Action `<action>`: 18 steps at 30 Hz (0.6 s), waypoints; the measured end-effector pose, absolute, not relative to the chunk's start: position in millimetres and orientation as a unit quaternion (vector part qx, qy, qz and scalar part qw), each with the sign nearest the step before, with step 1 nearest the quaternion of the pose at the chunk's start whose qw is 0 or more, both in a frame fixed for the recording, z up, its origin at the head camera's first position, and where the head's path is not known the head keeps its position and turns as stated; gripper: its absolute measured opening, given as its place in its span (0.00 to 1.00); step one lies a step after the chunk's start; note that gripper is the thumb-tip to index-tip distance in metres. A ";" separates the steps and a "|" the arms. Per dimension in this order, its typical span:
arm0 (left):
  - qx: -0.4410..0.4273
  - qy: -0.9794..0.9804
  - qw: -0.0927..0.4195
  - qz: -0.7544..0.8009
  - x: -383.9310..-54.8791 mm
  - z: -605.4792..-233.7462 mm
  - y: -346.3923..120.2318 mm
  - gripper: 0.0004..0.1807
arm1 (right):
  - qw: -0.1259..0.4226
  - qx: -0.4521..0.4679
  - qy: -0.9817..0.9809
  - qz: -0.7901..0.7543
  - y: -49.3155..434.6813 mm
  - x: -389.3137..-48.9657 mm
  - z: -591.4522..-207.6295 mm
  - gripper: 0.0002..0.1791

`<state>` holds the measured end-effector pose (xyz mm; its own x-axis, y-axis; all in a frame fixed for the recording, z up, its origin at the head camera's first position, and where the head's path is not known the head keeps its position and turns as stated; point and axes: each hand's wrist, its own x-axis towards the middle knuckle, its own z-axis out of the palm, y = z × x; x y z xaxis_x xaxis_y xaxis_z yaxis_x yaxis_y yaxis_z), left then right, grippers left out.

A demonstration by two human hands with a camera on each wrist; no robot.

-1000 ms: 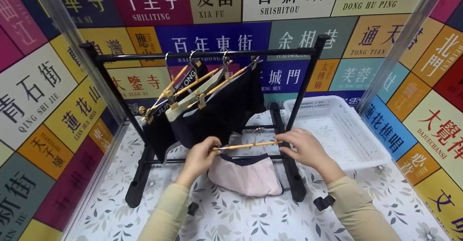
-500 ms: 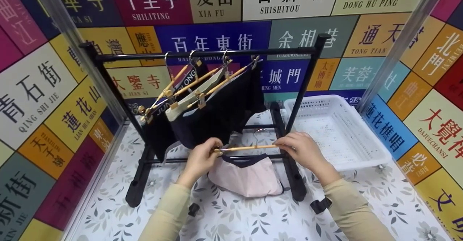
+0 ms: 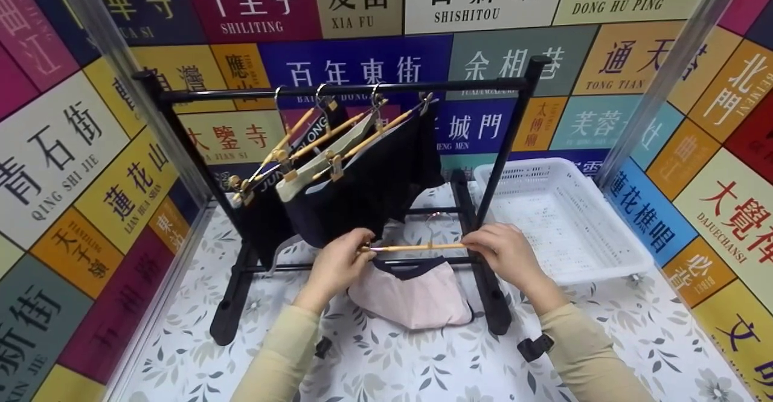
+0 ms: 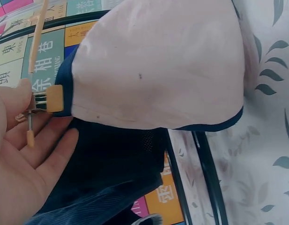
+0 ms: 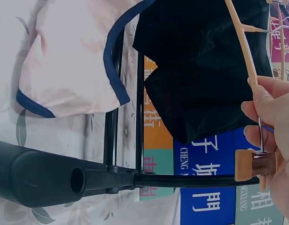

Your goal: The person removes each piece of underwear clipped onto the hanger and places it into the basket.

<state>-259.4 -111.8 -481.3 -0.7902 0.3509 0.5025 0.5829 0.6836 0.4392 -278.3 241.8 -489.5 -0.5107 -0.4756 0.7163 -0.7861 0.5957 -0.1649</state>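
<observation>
Walls (image 3: 495, 19) of coloured panels, lettered in Chinese characters and capitals, are set at 9, 12 and 3 o'clock around a white surface (image 3: 392, 366) printed with grey and beige leaves; clear strips (image 3: 655, 76) are fitted at the two far corners.

At the middle of the head view a wooden hanger (image 3: 416, 247) is held level, in front of the black rack (image 3: 199, 96). Its 9 o'clock end is gripped by the left hand (image 3: 338, 263), with the thumb pressed at the left clip (image 4: 55, 98). Its 3 o'clock end is pinched by the curled fingers of the right hand (image 3: 510, 257), just beside the right clip (image 5: 247, 164).

Below the hanger, at 6 o'clock, the pink garment (image 3: 416, 299) is seen; a corner of its navy edge is caught in the left clip, while its other corner is left free of the right clip. Whether the surface is touched by it cannot be told.

Dark clothes (image 3: 362, 203) are hung on the rack between 10 and 11 o'clock from the hanger, clipped to other hangers (image 3: 380, 135). A white basket (image 3: 558, 227) is placed at 2 o'clock from the right hand.
</observation>
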 end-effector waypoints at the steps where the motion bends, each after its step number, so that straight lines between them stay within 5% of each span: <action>1: -0.264 -0.897 0.196 -0.295 -258.9 -479.5 -111.6 0.17 | 0.320 0.379 -0.833 0.246 242.4 -278.4 -489.7 0.11; 18: -0.299 -0.901 0.246 -0.194 -257.4 -468.9 -108.2 0.15 | 0.334 0.371 -0.830 0.248 248.4 -277.1 -495.9 0.10</action>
